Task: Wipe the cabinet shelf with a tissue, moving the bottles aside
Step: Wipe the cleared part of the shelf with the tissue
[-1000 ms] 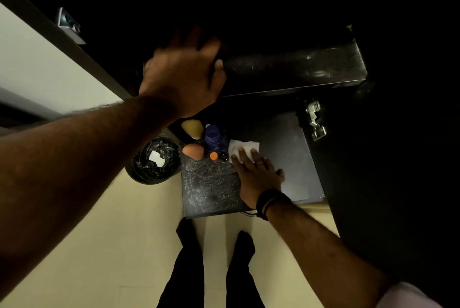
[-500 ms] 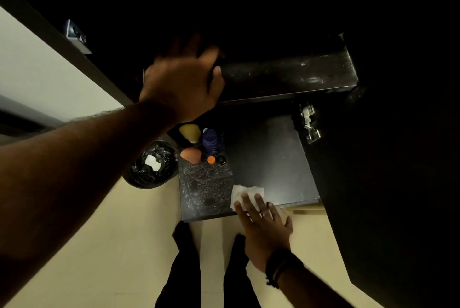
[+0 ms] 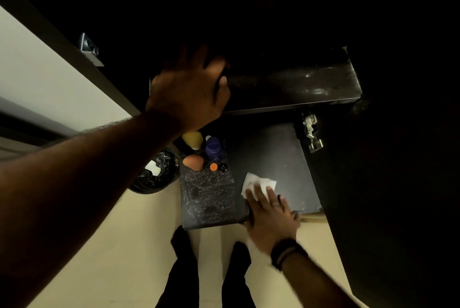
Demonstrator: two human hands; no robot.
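Pressing flat with its fingers spread, the right hand (image 3: 270, 218) pins a crumpled white tissue (image 3: 258, 183) against the dark lower cabinet shelf (image 3: 276, 158), the paper showing just beyond the fingertips near the shelf's front edge. A black band (image 3: 286, 254) circles that wrist. To the left of this hand the shelf surface is speckled with pale dust (image 3: 207, 198), while the part beyond it looks smooth and dark. Further from the right hand, at the back left of the shelf, the bottles cluster together: a yellow pear-shaped bottle (image 3: 192, 138), a purple cylindrical bottle (image 3: 213, 148), an orange rounded bottle (image 3: 193, 162), and a small orange cap (image 3: 213, 167) beside a small dark one (image 3: 223, 168). The left hand (image 3: 189, 93) is raised well above, its fingers open and curled over the front edge of the dark upper shelf (image 3: 293, 86), gripping nothing else. Below the left forearm a bin with a black liner (image 3: 155, 175) stands on the cream floor (image 3: 124, 245).
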